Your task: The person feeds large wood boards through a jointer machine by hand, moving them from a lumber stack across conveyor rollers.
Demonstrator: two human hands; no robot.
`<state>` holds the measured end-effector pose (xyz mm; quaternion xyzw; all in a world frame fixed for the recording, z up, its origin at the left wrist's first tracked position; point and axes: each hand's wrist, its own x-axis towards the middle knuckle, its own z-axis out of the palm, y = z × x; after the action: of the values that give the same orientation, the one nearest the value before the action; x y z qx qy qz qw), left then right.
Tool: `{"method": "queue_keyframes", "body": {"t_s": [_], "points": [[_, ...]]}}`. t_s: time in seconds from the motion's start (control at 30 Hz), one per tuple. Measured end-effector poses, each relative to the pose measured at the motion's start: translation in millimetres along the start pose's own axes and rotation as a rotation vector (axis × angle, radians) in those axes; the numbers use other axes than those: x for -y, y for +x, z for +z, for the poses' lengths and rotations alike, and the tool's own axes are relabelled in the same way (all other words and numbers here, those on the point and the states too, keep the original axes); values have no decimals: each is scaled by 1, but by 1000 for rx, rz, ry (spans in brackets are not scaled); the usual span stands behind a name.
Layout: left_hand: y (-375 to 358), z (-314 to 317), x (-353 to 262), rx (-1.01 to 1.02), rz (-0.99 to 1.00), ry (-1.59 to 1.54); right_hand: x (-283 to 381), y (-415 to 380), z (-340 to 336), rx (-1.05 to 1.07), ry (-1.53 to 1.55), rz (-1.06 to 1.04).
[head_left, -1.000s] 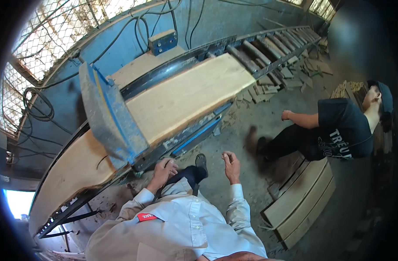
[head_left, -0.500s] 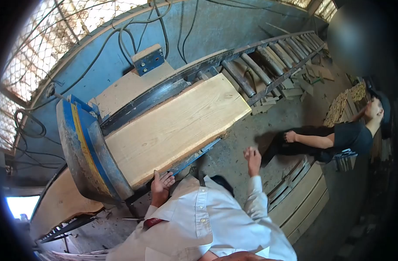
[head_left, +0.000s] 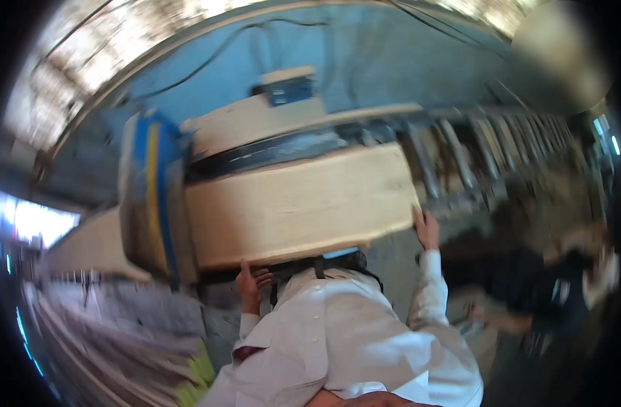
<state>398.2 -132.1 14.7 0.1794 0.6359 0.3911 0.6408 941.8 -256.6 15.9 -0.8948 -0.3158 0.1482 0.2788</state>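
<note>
A wide, pale wooden plank (head_left: 303, 203) lies lengthwise in front of me, its left part passing under a blue and yellow machine housing (head_left: 151, 197). My left hand (head_left: 251, 283) is at the plank's near edge, close to the housing, with its thumb up and fingers spread. At the plank's right end, my right hand (head_left: 427, 229) has its fingers bent against the near corner. Motion blur softens the detail of both hands.
A roller conveyor (head_left: 487, 152) runs off to the right beyond the plank. Behind stands a blue wall (head_left: 405, 61) with hanging cables. Another person (head_left: 541, 292) in dark clothes is at the right. More wood (head_left: 86, 247) extends left of the housing.
My right hand has moved from open air to the plank's right end. The view has turned, so the plank appears more level. My left hand stays by the near edge.
</note>
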Motion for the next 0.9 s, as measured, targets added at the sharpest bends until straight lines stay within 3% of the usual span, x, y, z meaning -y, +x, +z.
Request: {"method": "queue_keyframes", "body": {"t_s": [0.1, 0.13, 0.17, 0.2, 0.23, 0.27, 0.4, 0.5, 0.53, 0.6, 0.7, 0.73, 0.77, 0.9], "points": [[-3, 4, -1, 12, 78, 75, 9, 22, 7, 157, 96, -17], [-3, 5, -1, -7, 52, 42, 6, 26, 9, 141, -51, -75], [-10, 10, -2, -47, 72, 16, 0, 25, 18, 71, 127, -167], [-16, 11, -3, -65, 85, 6, -32, 37, 30, 69, 76, -122], [-22, 9, -4, -122, 111, -51, -17, 30, 15, 152, 28, -60], [-24, 11, -5, -122, 123, -43, -12, 25, 16, 79, 195, -178], [-19, 21, -3, -167, 173, -50, 2, 26, 1, 193, 108, -27], [-13, 19, -4, -222, 224, -37, 15, 15, 2, 189, 371, -192], [-5, 13, 2, -236, 239, -28, 38, 9, -15, 321, 273, -57], [4, 11, 2, -257, 258, 5, 1, 24, 7, 324, 288, -65], [4, 9, -8, -296, 227, 32, 21, 14, -5, 299, 245, -16], [13, 0, -3, -289, 227, 74, -2, 22, 12, 256, 207, -69], [9, 3, -6, -282, 236, 33, 31, 13, -13, 255, 190, -46], [9, 6, -5, -320, 278, 23, 10, 19, 7, 207, 349, -55]]}}
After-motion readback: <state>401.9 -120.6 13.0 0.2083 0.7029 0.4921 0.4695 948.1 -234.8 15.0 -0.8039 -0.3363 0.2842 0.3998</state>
